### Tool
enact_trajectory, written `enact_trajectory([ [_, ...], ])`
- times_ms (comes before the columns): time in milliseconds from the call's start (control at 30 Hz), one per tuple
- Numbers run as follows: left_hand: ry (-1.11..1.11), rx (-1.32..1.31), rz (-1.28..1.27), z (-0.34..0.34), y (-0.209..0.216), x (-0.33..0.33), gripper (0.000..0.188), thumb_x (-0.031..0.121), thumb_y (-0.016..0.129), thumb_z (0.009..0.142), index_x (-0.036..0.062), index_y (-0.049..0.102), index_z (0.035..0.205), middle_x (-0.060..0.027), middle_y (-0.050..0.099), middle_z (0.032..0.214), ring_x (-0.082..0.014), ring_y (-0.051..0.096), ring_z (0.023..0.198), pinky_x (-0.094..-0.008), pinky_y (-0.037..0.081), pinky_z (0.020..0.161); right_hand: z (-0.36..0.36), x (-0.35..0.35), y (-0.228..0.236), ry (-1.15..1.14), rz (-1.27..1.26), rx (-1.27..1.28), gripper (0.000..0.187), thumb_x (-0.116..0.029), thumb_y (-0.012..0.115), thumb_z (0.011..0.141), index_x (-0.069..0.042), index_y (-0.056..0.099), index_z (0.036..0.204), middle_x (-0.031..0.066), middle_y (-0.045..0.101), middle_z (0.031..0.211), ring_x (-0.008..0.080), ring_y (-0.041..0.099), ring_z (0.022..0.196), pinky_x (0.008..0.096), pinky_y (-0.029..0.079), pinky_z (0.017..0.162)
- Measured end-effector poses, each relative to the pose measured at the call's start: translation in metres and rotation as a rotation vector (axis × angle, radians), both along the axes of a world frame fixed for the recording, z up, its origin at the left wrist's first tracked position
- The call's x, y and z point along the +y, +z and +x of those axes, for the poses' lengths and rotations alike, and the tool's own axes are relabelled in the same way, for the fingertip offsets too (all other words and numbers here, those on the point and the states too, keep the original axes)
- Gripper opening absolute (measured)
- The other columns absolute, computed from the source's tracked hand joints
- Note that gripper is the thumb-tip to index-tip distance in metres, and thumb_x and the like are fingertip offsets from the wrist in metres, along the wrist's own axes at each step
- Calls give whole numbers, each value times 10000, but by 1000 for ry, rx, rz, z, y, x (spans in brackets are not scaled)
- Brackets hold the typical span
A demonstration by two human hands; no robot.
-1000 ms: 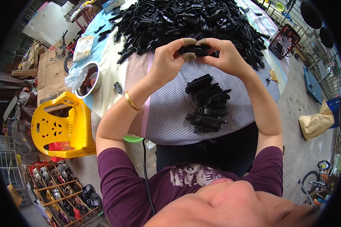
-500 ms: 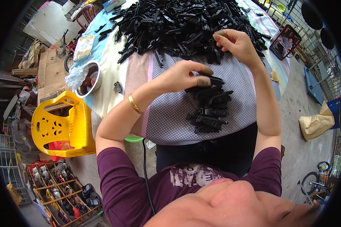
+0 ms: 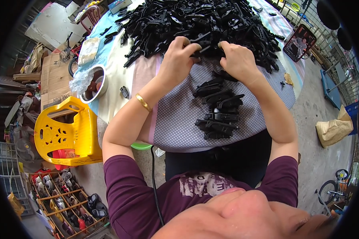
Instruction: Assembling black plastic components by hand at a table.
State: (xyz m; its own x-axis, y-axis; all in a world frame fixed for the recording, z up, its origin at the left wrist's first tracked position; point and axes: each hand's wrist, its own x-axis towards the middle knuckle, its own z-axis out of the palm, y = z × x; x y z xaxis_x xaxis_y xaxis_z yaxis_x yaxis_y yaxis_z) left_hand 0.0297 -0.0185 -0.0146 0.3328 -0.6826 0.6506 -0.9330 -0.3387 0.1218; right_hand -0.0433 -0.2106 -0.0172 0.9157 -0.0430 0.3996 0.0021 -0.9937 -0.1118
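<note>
A large heap of black plastic parts (image 3: 195, 20) covers the far side of the table. At its near edge my left hand (image 3: 178, 61), with a gold bangle on the wrist, closes thumb and fingers on a black plastic part (image 3: 203, 41). My right hand (image 3: 239, 61) is closed at the heap's edge, thumb and forefinger together; what it pinches, if anything, is hidden. Nearer me, a row of black plastic parts (image 3: 219, 107) lies stacked side by side on the dotted cloth (image 3: 175, 123). One more black part (image 3: 221, 75) rests just below my right hand.
Left on the table are a white bowl (image 3: 103, 85) with clear plastic on it and a single black part (image 3: 125, 92). A phone (image 3: 300, 44) stands at the right edge. A yellow chair (image 3: 83, 131) is close on the left; a paper sack (image 3: 334, 127) sits on the floor right.
My left hand has left the row and moved up to the heap, where it grips a part. My right hand has come left and slightly down. Another part now lies at the row's far end.
</note>
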Motion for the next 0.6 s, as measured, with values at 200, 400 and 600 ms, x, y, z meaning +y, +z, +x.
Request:
enact_trajectory([
  [200,-45,905,-429,8,2,1,215,34,601,842,-64,540,1023,-107,596,923,-134,616,748,-262,542,673,-5,-5,22,152,312,-34,337,-102,633,747,-22,589,1071,96,640,821,171,641,728,294,505,654],
  [400,-173,1552,-631,-11,6,-2,243,23,524,877,-92,463,1082,-153,583,980,-249,634,868,-306,536,851,-3,4,25,525,1115,-38,295,-18,653,784,-4,572,1067,50,636,911,106,630,834,233,506,789],
  [600,-289,1761,-601,-6,5,1,254,46,443,906,-99,520,1100,-154,599,1010,-298,613,965,-349,486,936,-8,8,25,502,913,-107,219,-20,637,793,5,590,1005,50,637,934,109,626,841,252,496,816],
])
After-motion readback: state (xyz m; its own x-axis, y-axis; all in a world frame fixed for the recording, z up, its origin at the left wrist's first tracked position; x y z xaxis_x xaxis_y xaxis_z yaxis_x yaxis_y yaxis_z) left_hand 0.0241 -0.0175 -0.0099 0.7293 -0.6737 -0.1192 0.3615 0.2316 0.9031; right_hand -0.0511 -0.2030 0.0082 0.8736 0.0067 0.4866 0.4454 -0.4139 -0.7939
